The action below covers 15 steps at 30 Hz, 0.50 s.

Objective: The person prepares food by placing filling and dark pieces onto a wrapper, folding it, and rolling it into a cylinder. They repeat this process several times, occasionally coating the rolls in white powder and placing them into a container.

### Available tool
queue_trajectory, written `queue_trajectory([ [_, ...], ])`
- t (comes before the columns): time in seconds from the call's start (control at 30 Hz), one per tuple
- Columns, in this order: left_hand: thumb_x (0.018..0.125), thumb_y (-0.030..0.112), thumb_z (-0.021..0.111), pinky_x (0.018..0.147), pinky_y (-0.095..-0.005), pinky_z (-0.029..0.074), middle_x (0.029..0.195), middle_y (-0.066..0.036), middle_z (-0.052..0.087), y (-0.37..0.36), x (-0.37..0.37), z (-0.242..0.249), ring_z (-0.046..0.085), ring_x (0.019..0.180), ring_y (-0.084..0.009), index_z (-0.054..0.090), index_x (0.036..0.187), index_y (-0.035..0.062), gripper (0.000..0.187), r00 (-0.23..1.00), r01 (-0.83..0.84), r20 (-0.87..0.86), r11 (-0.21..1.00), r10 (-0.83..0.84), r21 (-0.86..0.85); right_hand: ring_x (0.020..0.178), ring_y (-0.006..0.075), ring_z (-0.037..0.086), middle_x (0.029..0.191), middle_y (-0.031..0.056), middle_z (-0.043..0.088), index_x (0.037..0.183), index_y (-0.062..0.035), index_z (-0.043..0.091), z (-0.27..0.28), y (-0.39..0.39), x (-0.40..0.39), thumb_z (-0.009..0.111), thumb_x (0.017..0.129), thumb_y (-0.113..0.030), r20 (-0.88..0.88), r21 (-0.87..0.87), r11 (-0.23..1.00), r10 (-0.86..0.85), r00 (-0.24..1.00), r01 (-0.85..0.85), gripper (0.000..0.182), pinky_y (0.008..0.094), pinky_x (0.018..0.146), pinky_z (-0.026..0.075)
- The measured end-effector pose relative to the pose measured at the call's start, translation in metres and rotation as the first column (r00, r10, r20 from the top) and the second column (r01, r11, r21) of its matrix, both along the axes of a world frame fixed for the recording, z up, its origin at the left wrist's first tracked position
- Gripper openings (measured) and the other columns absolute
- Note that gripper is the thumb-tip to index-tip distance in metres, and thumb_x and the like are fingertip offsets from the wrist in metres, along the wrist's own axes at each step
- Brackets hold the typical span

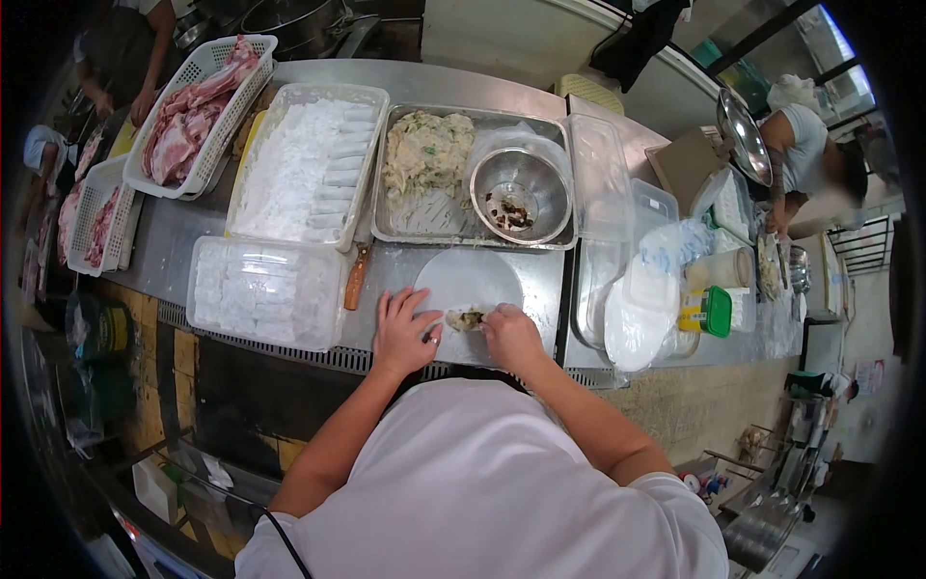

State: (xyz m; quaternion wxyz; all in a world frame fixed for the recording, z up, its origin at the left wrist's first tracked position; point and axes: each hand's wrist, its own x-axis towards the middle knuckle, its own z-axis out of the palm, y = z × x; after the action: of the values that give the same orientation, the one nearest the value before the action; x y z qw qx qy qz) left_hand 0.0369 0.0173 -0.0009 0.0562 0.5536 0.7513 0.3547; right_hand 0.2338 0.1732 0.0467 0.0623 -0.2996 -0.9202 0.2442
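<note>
A thin round white wrapper lies flat on the steel table in front of me, with a small heap of pale filling topped by dark bits near its close edge. At the wrapper's left side, my left hand rests with its fingers spread, holding nothing. My right hand is closed in a pinch at the right end of the filling; what sits between its fingertips is hidden. Beyond the wrapper, a steel bowl with dark bits in it stands in a metal tray that also holds pale, green-flecked filling mixture.
Left of the tray stands a plastic bin of floured white rolls, with a lidded container nearer me. A wooden-handled tool lies between. Raw meat fills a white basket. Right are plastic containers and a green-lidded tub. Other people work nearby.
</note>
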Motion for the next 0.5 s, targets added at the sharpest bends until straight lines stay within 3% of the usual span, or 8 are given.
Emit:
queue_trajectory([
  [0.27,0.084,0.024,0.081,0.126,-0.0652,0.029,0.146,-0.010,0.064,0.000,0.000,-0.003,0.051,0.145,-0.0367,0.081,0.106,0.0183,0.023,1.000,0.004,0.002,1.000,-0.004,0.008,0.092,0.0408,0.074,0.098,0.0177,0.077,0.102,0.0001,0.082,0.029,0.002,-0.008,0.072,0.091,-0.004,-0.018,-0.027,0.996,-0.091,0.996,0.090,0.016,0.0475,0.087,0.062],
  [0.37,0.084,0.024,0.081,0.126,-0.0650,0.028,0.146,-0.010,0.064,0.000,0.000,0.000,0.051,0.145,-0.0367,0.081,0.106,0.0181,0.023,1.000,0.006,0.009,1.000,-0.006,0.001,0.089,0.0354,0.078,0.101,0.0201,0.081,0.110,0.0011,0.082,0.028,0.018,-0.005,0.071,0.094,-0.003,-0.110,-0.155,0.975,-0.176,0.978,0.158,0.020,0.0412,0.085,0.063],
  [0.5,0.083,0.023,0.082,0.126,-0.0647,0.028,0.146,-0.010,0.064,0.001,0.000,-0.001,0.051,0.145,-0.0373,0.082,0.106,0.0176,0.024,1.000,0.006,0.015,1.000,-0.006,0.002,0.086,0.0395,0.079,0.100,0.0245,0.080,0.109,0.0024,0.082,0.045,0.028,-0.012,0.070,0.095,-0.008,-0.032,-0.370,0.892,-0.293,0.956,0.261,0.020,0.0426,0.081,0.063],
])
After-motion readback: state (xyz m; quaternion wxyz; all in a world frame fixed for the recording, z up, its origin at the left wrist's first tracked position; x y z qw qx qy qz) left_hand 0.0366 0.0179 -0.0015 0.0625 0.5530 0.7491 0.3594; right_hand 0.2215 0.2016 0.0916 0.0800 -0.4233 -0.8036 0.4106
